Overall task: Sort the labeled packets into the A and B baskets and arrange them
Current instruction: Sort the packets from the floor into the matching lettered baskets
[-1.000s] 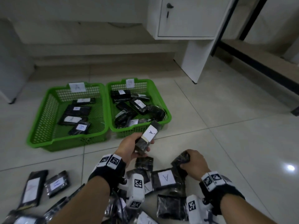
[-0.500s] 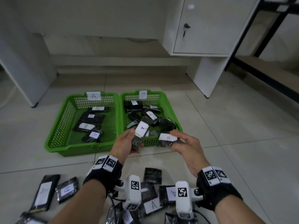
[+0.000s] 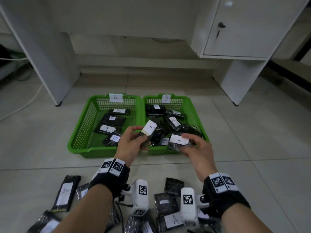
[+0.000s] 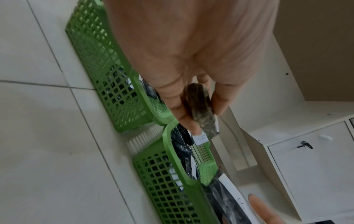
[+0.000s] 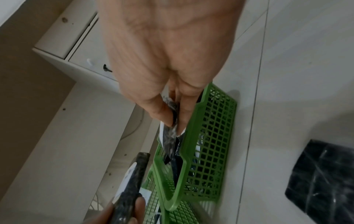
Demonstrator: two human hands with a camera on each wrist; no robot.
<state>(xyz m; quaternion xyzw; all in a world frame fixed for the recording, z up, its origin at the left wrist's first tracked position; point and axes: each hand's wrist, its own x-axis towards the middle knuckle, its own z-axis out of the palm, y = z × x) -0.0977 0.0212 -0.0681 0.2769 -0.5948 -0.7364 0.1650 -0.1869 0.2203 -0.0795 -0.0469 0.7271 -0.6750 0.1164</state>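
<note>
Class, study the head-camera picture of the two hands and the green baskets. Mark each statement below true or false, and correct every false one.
1. The left hand holds a black plastic packet labelled A. True.
2. The right hand is empty. False: it pinches a black plastic packet labelled B.
3. The green mesh basket tagged A stands left of the green mesh basket tagged B. True.
4. Both baskets hold no packets. False: each holds several.
5. More packets lie on the tiled floor near the wrists. True.
</note>
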